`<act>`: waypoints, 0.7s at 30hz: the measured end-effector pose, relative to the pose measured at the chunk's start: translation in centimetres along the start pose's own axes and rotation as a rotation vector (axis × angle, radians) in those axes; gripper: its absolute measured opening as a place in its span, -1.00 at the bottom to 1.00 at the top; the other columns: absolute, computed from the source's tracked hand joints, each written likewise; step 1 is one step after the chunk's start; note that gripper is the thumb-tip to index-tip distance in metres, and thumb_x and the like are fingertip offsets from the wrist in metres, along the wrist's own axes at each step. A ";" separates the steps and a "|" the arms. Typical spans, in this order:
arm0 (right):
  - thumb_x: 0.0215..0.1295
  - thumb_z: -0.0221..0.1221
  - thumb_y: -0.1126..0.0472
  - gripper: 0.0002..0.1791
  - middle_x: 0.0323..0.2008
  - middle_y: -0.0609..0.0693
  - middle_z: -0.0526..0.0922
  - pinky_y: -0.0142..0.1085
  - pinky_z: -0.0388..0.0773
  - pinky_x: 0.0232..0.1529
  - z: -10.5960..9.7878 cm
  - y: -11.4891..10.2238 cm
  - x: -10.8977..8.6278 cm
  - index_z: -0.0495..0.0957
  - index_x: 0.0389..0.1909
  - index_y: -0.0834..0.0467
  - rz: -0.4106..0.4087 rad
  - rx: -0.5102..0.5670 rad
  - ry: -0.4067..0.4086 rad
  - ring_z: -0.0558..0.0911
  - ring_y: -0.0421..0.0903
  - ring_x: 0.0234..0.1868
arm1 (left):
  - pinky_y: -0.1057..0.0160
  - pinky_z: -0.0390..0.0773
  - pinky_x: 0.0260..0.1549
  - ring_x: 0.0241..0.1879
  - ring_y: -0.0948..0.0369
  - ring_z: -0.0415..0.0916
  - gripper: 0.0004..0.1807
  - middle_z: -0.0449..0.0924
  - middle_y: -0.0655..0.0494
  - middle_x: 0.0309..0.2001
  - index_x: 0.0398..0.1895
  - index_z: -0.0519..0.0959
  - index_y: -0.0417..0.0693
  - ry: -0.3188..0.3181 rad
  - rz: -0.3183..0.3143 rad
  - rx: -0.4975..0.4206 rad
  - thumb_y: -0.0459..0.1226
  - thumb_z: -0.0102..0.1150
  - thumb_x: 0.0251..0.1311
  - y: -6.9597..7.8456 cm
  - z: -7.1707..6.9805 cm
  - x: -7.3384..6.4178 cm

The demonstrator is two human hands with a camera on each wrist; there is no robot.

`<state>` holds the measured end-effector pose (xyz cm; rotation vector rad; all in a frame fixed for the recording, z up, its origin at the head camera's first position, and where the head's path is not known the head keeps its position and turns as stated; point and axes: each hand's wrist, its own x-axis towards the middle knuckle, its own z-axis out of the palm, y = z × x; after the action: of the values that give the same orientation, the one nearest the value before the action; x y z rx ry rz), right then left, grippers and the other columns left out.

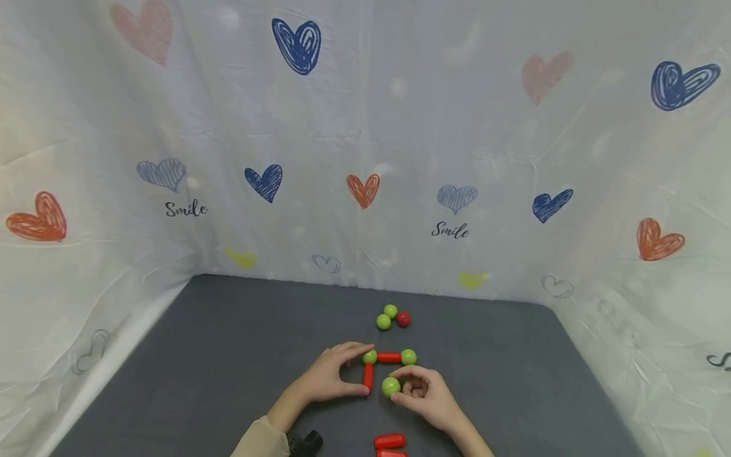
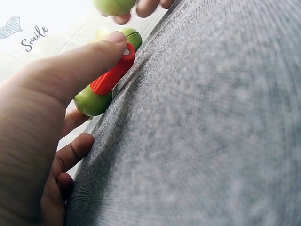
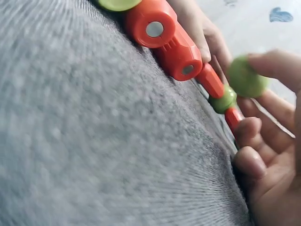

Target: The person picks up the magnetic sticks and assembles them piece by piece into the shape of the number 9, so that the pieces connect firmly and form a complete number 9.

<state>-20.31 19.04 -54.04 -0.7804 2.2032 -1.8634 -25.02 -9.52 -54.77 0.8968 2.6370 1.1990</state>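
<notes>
My left hand (image 1: pixel 328 376) holds a short red rod (image 1: pixel 368 379) lengthwise, thumb at its near end and index finger over the green ball (image 1: pixel 370 357) at its far end. From that ball a second red rod (image 1: pixel 389 357) runs right to another green ball (image 1: pixel 408 357), making a corner shape on the table. My right hand (image 1: pixel 427 395) pinches a loose green ball (image 1: pixel 391 386) between thumb and index finger, just right of the near rod end. In the left wrist view, a silver disc shows in the end of the held rod (image 2: pixel 112 73), beside the thumb.
Behind the corner shape sit two green balls (image 1: pixel 384 322) and a dark red ball (image 1: pixel 403 318). Two more red rods (image 1: pixel 390 441) lie at the table's near edge. A black object (image 1: pixel 305 443) shows beside the left sleeve. A white cloth with printed hearts (image 1: pixel 363 190) surrounds the dark table (image 1: pixel 257 317).
</notes>
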 end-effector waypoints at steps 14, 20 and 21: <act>0.30 0.48 0.25 -0.69 -0.60 0.16 0.48 -0.50 0.33 -0.57 0.1 0.6 -0.2 0.74 0.04 0.15 -0.037 -0.124 -0.113 0.31 -0.42 -0.60 | -0.43 0.21 0.36 0.42 -0.07 0.40 -0.11 0.47 0.13 0.46 0.60 0.40 0.26 -0.020 -0.017 -0.014 0.22 0.45 0.24 0.3 -0.3 0.3; 0.29 0.51 0.18 -0.70 -0.51 0.11 0.61 -0.48 0.38 -0.58 0.3 0.6 -0.2 0.77 0.02 0.07 -0.084 -0.207 -0.106 0.37 -0.43 -0.59 | -0.44 0.22 0.36 0.41 -0.06 0.41 -0.17 0.46 0.12 0.46 0.61 0.39 0.25 -0.023 -0.015 -0.004 0.21 0.37 0.32 0.2 -0.3 0.3; 0.29 0.51 0.18 -0.70 -0.48 0.11 0.64 -0.47 0.40 -0.59 0.3 0.6 -0.2 0.77 0.02 0.06 -0.098 -0.217 -0.105 0.39 -0.43 -0.58 | -0.44 0.22 0.36 0.41 -0.06 0.42 -0.19 0.47 0.12 0.46 0.61 0.39 0.24 -0.023 -0.013 0.000 0.21 0.34 0.34 0.2 -0.2 0.2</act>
<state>-20.15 18.93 -54.75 -1.0157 2.3652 -1.5993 -25.21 -9.43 -54.49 0.8860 2.6210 1.1781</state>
